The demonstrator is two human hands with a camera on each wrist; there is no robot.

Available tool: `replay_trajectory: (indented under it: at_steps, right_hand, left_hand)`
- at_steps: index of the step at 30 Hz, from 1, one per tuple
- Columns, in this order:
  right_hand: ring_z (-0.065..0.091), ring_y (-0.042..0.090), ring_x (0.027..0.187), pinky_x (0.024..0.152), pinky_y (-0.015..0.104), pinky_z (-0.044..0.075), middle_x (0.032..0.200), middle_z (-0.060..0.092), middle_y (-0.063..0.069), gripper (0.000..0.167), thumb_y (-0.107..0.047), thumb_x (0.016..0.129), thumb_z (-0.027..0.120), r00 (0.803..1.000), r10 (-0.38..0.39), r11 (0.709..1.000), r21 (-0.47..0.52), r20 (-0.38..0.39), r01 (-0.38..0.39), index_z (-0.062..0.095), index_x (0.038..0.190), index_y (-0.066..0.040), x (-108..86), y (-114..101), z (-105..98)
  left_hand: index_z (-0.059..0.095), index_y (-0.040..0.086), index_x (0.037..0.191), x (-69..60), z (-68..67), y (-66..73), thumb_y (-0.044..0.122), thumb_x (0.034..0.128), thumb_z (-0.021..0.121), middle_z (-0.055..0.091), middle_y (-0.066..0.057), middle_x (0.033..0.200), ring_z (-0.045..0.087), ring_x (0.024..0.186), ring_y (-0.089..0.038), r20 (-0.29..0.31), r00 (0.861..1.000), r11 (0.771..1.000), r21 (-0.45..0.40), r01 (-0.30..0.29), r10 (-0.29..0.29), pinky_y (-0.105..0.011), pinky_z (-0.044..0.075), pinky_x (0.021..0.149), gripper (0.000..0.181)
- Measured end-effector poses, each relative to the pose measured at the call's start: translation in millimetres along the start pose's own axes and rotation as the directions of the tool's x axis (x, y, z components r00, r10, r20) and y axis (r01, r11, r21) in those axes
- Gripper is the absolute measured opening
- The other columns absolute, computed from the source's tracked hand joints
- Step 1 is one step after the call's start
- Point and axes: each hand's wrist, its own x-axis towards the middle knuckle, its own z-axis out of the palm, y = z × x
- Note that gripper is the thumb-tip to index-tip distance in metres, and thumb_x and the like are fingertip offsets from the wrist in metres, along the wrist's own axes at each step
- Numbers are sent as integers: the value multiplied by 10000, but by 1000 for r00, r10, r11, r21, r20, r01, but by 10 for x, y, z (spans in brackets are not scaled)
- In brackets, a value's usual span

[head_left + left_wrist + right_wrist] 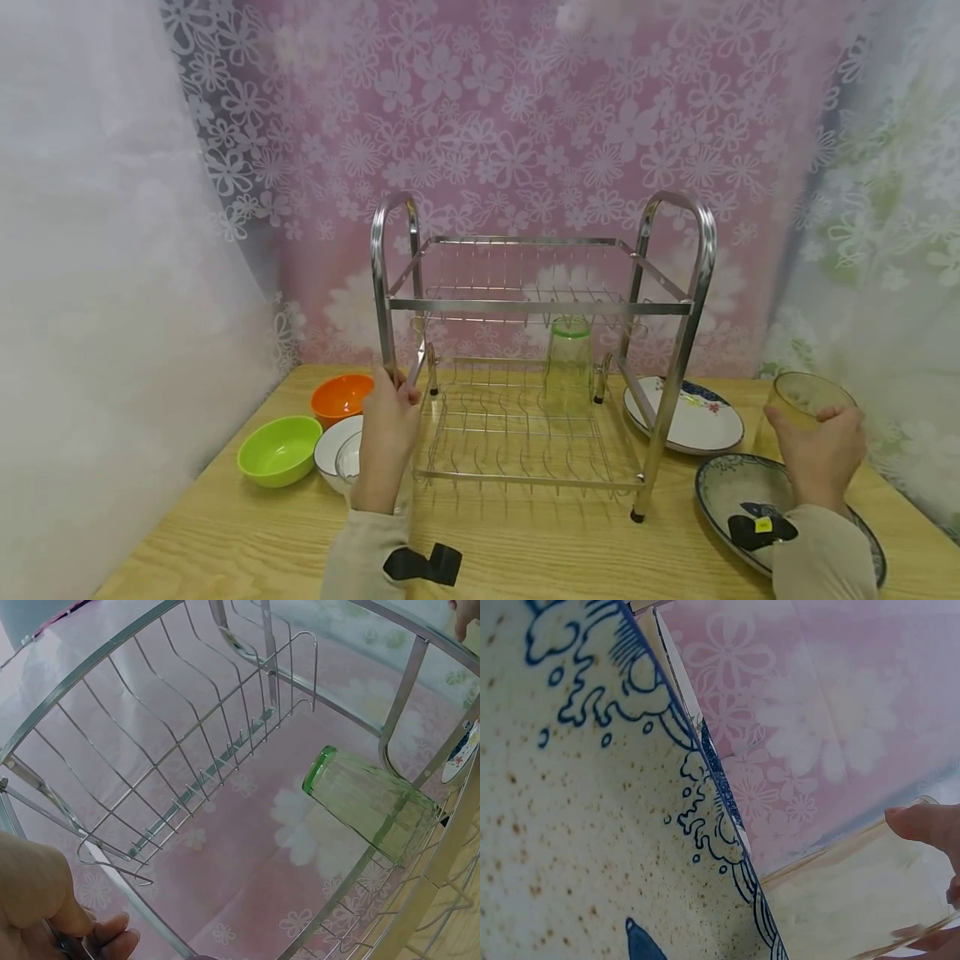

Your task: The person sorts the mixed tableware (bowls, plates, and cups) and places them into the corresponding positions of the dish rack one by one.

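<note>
My left hand (392, 425) grips the left front post of the two-tier metal dish rack (540, 308); its curled fingers also show in the left wrist view. A green-tinted glass (568, 367) stands on the lower tier at the right, its green-edged end up. At the far right, my right hand (821, 450) holds a yellowish glass (806, 400) between thumb and fingers, behind the blue-patterned plate (742, 483). In the right wrist view the glass (855, 900) is beside that plate (615, 825), with the thumb across its rim.
A white floral plate (697, 421) lies right of the rack, partly behind its post. On the left are an orange bowl (341, 397), a green bowl (279, 454), a white bowl (326, 454) and a clear bowl (347, 458) partly behind my left arm. Curtains surround the wooden table (225, 533).
</note>
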Motion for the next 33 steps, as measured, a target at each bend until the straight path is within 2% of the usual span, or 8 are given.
replay_trajectory:
  at_steps: [4, 7, 10, 15, 20, 28, 31, 33]
  right_hand:
    - [315, 310, 890, 760, 425, 246, 968, 294, 62, 501, -318, 818, 751, 995, -17, 999, 27, -98, 19, 319, 853, -67, 16, -50, 4]
    - [317, 177, 872, 769, 330, 241, 986, 272, -68, 506, -385, 771, 783, 979, -24, 997, 64, -203, 38, 340, 827, -147, 45, -162, -17]
    - [254, 73, 882, 795, 275, 216, 994, 222, -144, 498, -445, 756, 776, 971, -32, 992, 114, -238, 60, 343, 851, -219, 50, -312, -54]
    - [233, 46, 894, 776, 287, 210, 997, 226, -142, 478, -407, 769, 780, 989, -44, 984, 165, -139, 67, 357, 901, -225, -9, -494, -65]
    - [279, 159, 884, 740, 345, 218, 972, 290, -52, 515, -391, 773, 782, 997, -75, 986, 151, -7, 75, 351, 929, -155, -97, -502, 28]
    - [408, 202, 973, 739, 329, 317, 1019, 344, -35, 566, -393, 743, 813, 996, -63, 990, 128, 70, 54, 363, 988, -154, -154, -476, 109]
    - [409, 136, 964, 785, 314, 335, 1036, 338, -87, 626, -362, 731, 830, 997, -35, 985, 172, 69, 22, 368, 1127, -213, -156, -454, 107]
    - [411, 118, 989, 835, 329, 352, 1072, 331, -116, 797, -337, 721, 842, 997, -8, 979, 204, 81, -9, 296, 1300, -293, -163, -431, 106]
  left_hand:
    - [429, -38, 1084, -1, -8, 1, -56, 963, 481, 638, -205, 891, 601, 697, -285, 9, 1000, 1000, 1, 15, -15, -321, 468, 527, 133]
    - [432, -37, 1088, 2, -19, 1, -48, 965, 480, 637, -201, 884, 591, 681, -285, 11, 1000, 1000, 9, 21, -22, -314, 457, 516, 132]
    - [431, -41, 1092, 13, -27, 1, -49, 966, 477, 637, -200, 881, 585, 684, -292, 10, 1000, 1000, 13, 22, -22, -311, 438, 512, 135]
    - [421, -45, 1093, 22, -37, 4, -63, 964, 470, 638, -197, 880, 588, 696, -294, 16, 1000, 1000, 2, 20, -20, -314, 423, 514, 139]
    - [418, -42, 1086, -2, -27, -17, -75, 960, 462, 629, -196, 873, 572, 679, -279, 20, 1000, 1000, -10, 24, -24, -303, 394, 497, 137]
    - [421, -37, 1088, -16, -13, -33, -67, 964, 468, 636, -201, 890, 595, 691, -281, 17, 1000, 1000, -14, 21, -21, -297, 423, 509, 136]
    - [422, -38, 1102, -5, -15, -26, -59, 967, 471, 635, -201, 902, 590, 696, -279, 24, 999, 999, -24, 24, -24, -297, 426, 515, 145]
    - [428, -40, 1107, 0, -15, -19, -52, 968, 477, 636, -196, 904, 590, 697, -273, 26, 999, 999, -24, 23, -23, -294, 442, 526, 148]
